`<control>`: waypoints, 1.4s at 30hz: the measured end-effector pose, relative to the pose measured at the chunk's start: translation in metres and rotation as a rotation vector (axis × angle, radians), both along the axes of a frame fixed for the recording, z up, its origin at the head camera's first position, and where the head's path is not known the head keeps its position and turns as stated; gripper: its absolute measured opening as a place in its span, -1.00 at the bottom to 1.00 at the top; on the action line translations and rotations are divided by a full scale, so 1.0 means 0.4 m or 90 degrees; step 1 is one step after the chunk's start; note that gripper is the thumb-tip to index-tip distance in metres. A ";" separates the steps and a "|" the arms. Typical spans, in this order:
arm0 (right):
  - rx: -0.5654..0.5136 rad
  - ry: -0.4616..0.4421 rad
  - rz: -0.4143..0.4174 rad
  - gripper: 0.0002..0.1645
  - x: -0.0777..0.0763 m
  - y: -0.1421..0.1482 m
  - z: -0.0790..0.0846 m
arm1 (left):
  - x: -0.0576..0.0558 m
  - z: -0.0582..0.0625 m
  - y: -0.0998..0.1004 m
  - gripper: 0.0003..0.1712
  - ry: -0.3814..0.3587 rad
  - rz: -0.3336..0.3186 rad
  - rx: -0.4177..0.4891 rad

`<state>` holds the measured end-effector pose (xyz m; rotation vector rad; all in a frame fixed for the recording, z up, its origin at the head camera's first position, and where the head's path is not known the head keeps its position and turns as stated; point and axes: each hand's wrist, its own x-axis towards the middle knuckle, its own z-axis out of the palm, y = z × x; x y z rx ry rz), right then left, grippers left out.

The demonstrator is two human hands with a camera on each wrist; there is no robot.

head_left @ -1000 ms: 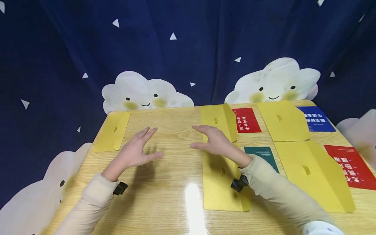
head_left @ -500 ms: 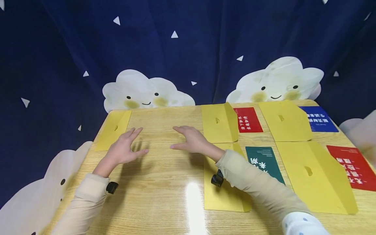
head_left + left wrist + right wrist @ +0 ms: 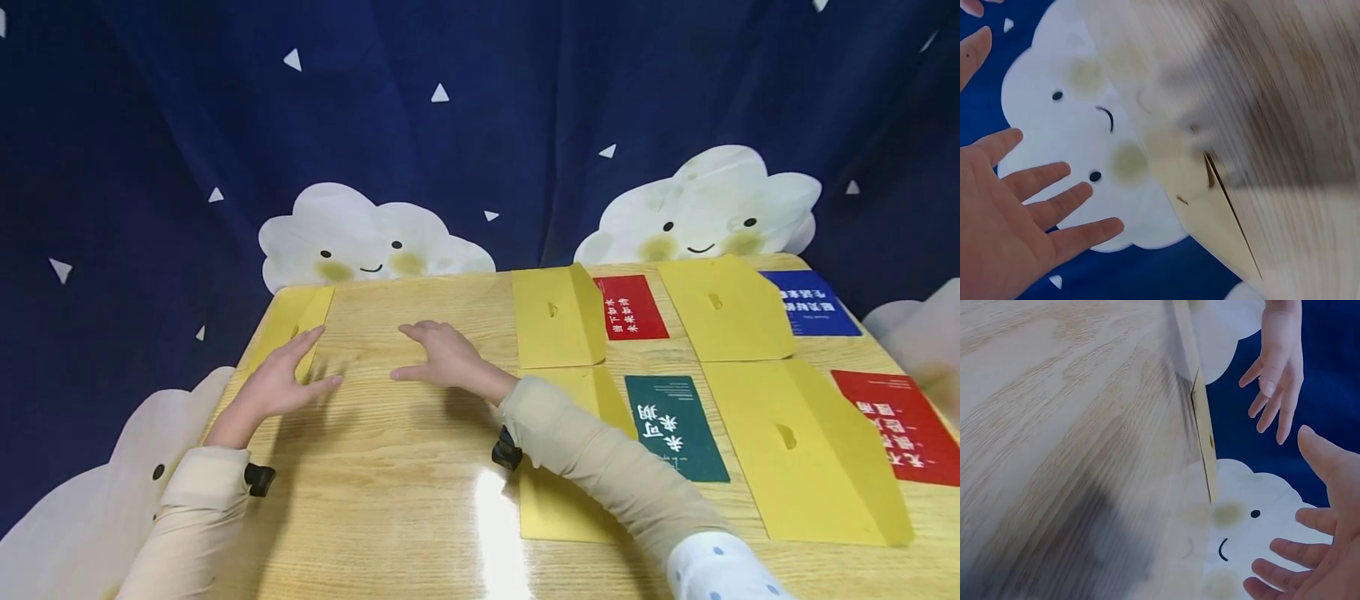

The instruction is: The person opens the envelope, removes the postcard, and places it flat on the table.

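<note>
My left hand (image 3: 277, 381) hovers over the left side of the table, its fingers spread and holding nothing. It partly covers a yellow envelope (image 3: 279, 315) lying at the table's far left corner. My right hand (image 3: 441, 357) is over the middle of the table, also with nothing in it, thumb and fingers apart and pointing left. In the left wrist view the left palm (image 3: 1004, 219) faces the camera with fingers extended. Both hands show in the right wrist view, the right one (image 3: 1329, 531) nearer, the left one (image 3: 1282, 369) beyond.
On the table's right half lie several yellow envelopes (image 3: 551, 321) with flaps unfolded. Beside them are a red card (image 3: 647, 310), a green card (image 3: 693, 450), a blue card (image 3: 825, 321) and a larger red card (image 3: 926, 442). A dark blue curtain (image 3: 480, 125) with clouds hangs behind.
Both hands have moved left across the table, still holding nothing. The right arm has uncovered more of the green card, and the left hand now overlaps the left envelope.
</note>
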<state>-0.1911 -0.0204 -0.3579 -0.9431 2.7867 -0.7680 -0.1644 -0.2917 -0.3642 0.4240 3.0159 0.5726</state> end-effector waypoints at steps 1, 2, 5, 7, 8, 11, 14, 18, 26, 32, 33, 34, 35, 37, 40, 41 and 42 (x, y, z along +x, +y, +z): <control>0.002 0.002 0.003 -0.09 -0.002 -0.010 -0.004 | -0.002 -0.001 -0.009 0.03 0.000 0.002 0.004; 0.006 0.005 0.007 -0.09 -0.003 -0.020 -0.007 | -0.003 0.000 -0.017 0.03 0.000 0.005 0.008; 0.011 0.000 0.024 -0.08 -0.010 -0.047 -0.017 | -0.005 0.000 -0.041 0.04 -0.003 0.018 0.015; 0.013 -0.008 0.040 -0.08 -0.016 -0.064 -0.026 | -0.008 0.000 -0.055 0.04 0.000 0.026 0.025; 0.015 -0.011 0.049 -0.08 -0.019 -0.072 -0.031 | -0.009 -0.001 -0.061 0.04 0.002 0.027 0.029; 0.022 -0.024 0.074 -0.08 -0.028 -0.093 -0.045 | -0.014 -0.008 -0.079 0.03 0.011 0.028 0.043; 0.034 -0.027 0.087 -0.07 -0.034 -0.115 -0.059 | -0.018 -0.021 -0.096 0.03 -0.002 0.037 0.052; 0.048 -0.032 0.093 -0.06 -0.041 -0.141 -0.078 | -0.021 -0.036 -0.119 0.06 -0.044 0.064 0.055; 0.121 0.018 0.114 -0.04 -0.054 -0.199 -0.114 | -0.033 -0.070 -0.153 0.04 -0.089 0.100 0.037; 0.153 0.023 0.106 -0.03 -0.053 -0.227 -0.118 | -0.049 -0.099 -0.172 0.02 -0.123 0.130 0.023; 0.156 0.016 0.102 -0.03 -0.052 -0.229 -0.118 | -0.052 -0.103 -0.174 0.02 -0.129 0.133 0.020; 0.159 0.008 0.098 -0.03 -0.052 -0.231 -0.118 | -0.054 -0.107 -0.177 0.02 -0.134 0.135 0.015; 0.161 0.001 0.095 -0.03 -0.051 -0.233 -0.118 | -0.056 -0.110 -0.178 0.02 -0.138 0.135 0.013; 0.172 -0.005 0.091 -0.03 -0.050 -0.236 -0.118 | -0.060 -0.117 -0.180 0.02 -0.143 0.136 0.005; 0.186 -0.010 0.091 -0.03 -0.052 -0.241 -0.118 | -0.065 -0.124 -0.181 0.04 -0.145 0.142 -0.010; 0.190 -0.009 0.092 -0.03 -0.053 -0.243 -0.118 | -0.066 -0.126 -0.181 0.03 -0.142 0.144 -0.013; 0.194 -0.007 0.094 -0.03 -0.054 -0.246 -0.117 | -0.067 -0.127 -0.182 0.02 -0.138 0.144 -0.021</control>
